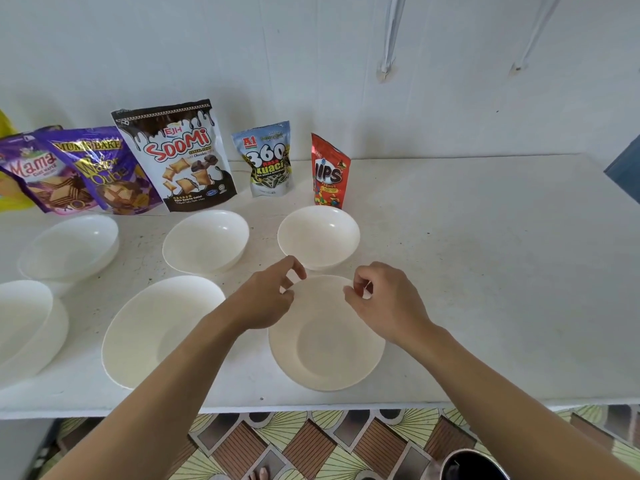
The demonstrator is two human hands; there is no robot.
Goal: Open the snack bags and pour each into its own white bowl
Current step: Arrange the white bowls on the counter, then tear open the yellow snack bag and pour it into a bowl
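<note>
- My left hand [266, 296] and right hand [381, 299] sit at the far rim of the front-right bowl [325, 362], one on each side, fingers curled in toward the edge. I cannot tell whether they pinch the rim or only hover at it. Neither carries anything else.
- My reading: a two-sided approach like this suits squaring the bowl on the desk [485, 271] before any bag is touched. The task looks barely begun.
- Five bags stand upright along the back by the wall [311, 46]: the Mama wafer bag [38, 174], the Wafer Cube bag [104, 171] overlapping it, the Soomi bag [176, 154], the 360 Kuaci bag [270, 161] and the Nips bag [329, 171]. Their tops look sealed.
- They stand label-out, probably so each stays readable and can be reached over the bowls.
- The other bowls lie in two rows in front of the bags: back-left bowl [69, 247], back-middle bowl [206, 240], back-right bowl [318, 237], front-left bowl [24, 327] and front-middle bowl [162, 330]. All show bare insides. The back-right bowl sits just beside the one at my hands, roughly under the Nips bag.
- Some bowls show a double rim and may be nested pairs. I can't be sure.
- Materials: the bowls are smooth, white and round, with a soft sheen, and are likely light plastic. I'd expect them to skid if nudged.
- The bags are glossy film pouches with flat bases. The purple ones are crinkled and throw glare.
- The desk top is painted white, scuffed and speckled.
</note>
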